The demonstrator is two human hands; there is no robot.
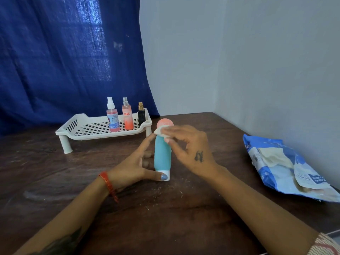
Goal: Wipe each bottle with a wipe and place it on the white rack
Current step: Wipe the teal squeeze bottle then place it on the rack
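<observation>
Three bottles [127,115] on rack [82,128], left hand [135,167] gripping teal bottle [162,156], right hand [189,146] pinching wipe [159,130]

The table [184,218] is dark wood, worn and scuffed with pale scratches and white crumbs, faintly glossy where light falls, and the rack [88,132] on it is matt white perforated plastic. The teal tube [162,155] looks like smooth matt plastic with a glossy white cap [164,175], the wipe [159,131] pressed to it is soft white fabric-like sheet, and the wipes packet [287,168] is crinkled, shiny blue-and-white plastic film. Behind hangs a blue woven cloth curtain [64,61], beside a smooth matt painted wall [257,61].
</observation>
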